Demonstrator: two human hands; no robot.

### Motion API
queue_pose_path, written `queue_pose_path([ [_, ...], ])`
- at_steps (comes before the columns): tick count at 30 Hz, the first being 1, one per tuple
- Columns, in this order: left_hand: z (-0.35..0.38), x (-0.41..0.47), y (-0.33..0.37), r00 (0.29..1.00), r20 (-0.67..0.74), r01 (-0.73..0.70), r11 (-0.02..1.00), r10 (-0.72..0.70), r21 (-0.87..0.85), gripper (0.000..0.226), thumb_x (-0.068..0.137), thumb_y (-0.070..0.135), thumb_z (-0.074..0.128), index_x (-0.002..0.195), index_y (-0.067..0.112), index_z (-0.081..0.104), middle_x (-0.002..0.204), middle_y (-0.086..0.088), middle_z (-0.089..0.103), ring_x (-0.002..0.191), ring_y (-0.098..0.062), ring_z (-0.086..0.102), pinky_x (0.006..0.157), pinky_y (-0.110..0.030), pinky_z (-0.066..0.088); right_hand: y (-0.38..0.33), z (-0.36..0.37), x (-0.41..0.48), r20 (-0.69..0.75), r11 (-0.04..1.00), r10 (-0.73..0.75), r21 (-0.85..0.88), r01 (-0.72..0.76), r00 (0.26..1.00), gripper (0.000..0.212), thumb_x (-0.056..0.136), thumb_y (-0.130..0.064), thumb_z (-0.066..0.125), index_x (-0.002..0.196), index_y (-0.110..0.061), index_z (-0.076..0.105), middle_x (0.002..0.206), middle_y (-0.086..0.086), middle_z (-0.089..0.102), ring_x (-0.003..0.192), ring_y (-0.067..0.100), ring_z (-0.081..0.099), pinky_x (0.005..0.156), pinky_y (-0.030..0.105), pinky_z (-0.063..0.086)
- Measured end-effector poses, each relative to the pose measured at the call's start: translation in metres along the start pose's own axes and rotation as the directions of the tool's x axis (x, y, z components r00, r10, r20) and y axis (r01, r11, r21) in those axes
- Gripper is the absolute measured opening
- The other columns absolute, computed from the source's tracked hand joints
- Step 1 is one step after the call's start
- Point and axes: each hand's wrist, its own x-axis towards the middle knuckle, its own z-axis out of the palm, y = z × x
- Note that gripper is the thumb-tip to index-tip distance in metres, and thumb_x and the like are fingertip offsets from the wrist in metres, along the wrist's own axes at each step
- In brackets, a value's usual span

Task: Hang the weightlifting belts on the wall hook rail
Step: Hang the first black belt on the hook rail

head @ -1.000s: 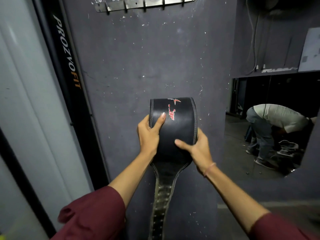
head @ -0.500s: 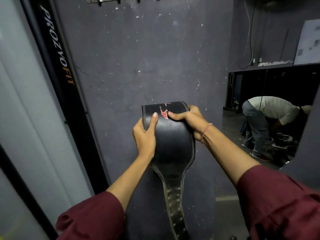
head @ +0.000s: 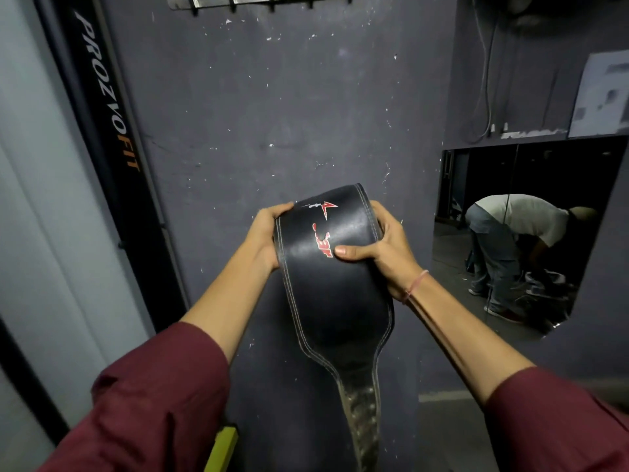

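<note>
Scuffed dark-grey wall (head: 306, 114) fills the background as a person in maroon sleeves holds a black leather weightlifting belt (head: 326, 277) at chest height before it. The left hand (head: 265, 233) is closed around the belt's left edge, fingers curled behind the wide back panel; the right hand (head: 381, 253) is clamped on the opposite edge, thumb pressed flat across the front beside the red logo. Gripping both edges appears to keep the stiff, curved panel steady and facing the wall, ready to be raised. Below the hands, the belt narrows into a worn strap studded with holes that dangles out of frame. White stitching runs along both edges, and the leather shines faintly. Well above the grip, the metal hook rail (head: 272, 0) sits at the top edge, its visible hooks bare; the belt is not yet hung. Right of the grip, a mirror (head: 527, 233) reflects a bent-over figure.
</note>
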Motion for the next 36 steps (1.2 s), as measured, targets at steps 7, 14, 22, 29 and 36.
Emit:
queue_pose_path([
  [7,0.005,0.008,0.000,0.985,-0.170,-0.044,0.999,0.038,-0.032,0.018,0.079,-0.010,0.046,0.079,-0.003,0.062,0.088,-0.019,0.072,0.076,-0.038,0.072,0.069,-0.045,0.060,0.020,-0.026,-0.015,0.071,0.990,0.108,-0.094,-0.101,0.992,0.084,0.058,0.019,0.082,0.129,-0.016,0.056,0.115,0.004,0.072,0.108,0.021,0.070,0.093,0.040,0.056],
  [14,0.020,0.010,-0.019,0.939,-0.251,-0.246,0.969,0.236,-0.008,0.033,0.083,0.022,0.078,0.104,0.000,0.067,0.101,-0.018,0.075,0.085,-0.032,0.073,0.081,-0.055,0.059,0.022,-0.013,-0.003,-0.020,0.980,0.171,-0.097,-0.173,0.985,0.041,0.076,-0.006,0.082,0.113,-0.011,0.065,0.107,0.009,0.076,0.100,0.028,0.073,0.093,0.046,0.057],
  [22,0.017,0.008,-0.038,0.867,-0.145,-0.475,0.879,0.476,0.044,0.005,0.080,0.008,0.075,0.080,0.013,0.074,0.098,-0.016,0.073,0.099,-0.031,0.069,0.102,-0.056,0.049,0.070,-0.003,-0.032,-0.134,0.993,0.113,0.030,-0.110,0.984,0.064,0.071,0.009,0.081,0.126,-0.010,0.055,0.117,0.005,0.072,0.110,0.024,0.069,0.095,0.034,0.056],
  [29,0.015,0.001,-0.049,0.837,-0.072,-0.530,0.837,0.542,0.136,0.008,0.086,0.002,0.069,0.093,0.003,0.072,0.093,-0.014,0.074,0.083,-0.023,0.071,0.084,-0.042,0.058,0.088,0.010,-0.052,-0.164,0.992,0.129,0.021,-0.127,0.978,0.068,0.068,0.011,0.082,0.124,-0.011,0.052,0.115,-0.001,0.071,0.107,0.017,0.068,0.093,0.029,0.056],
  [36,-0.001,-0.004,-0.051,0.831,0.030,-0.554,0.822,0.555,0.134,0.012,0.089,0.005,0.065,0.099,0.000,0.071,0.094,-0.017,0.076,0.087,-0.030,0.074,0.077,-0.042,0.060,0.008,0.020,0.016,-0.222,0.970,0.113,0.237,-0.059,0.969,0.032,0.071,0.006,0.081,0.101,0.003,0.068,0.094,0.016,0.076,0.082,0.026,0.075,0.070,0.035,0.062],
])
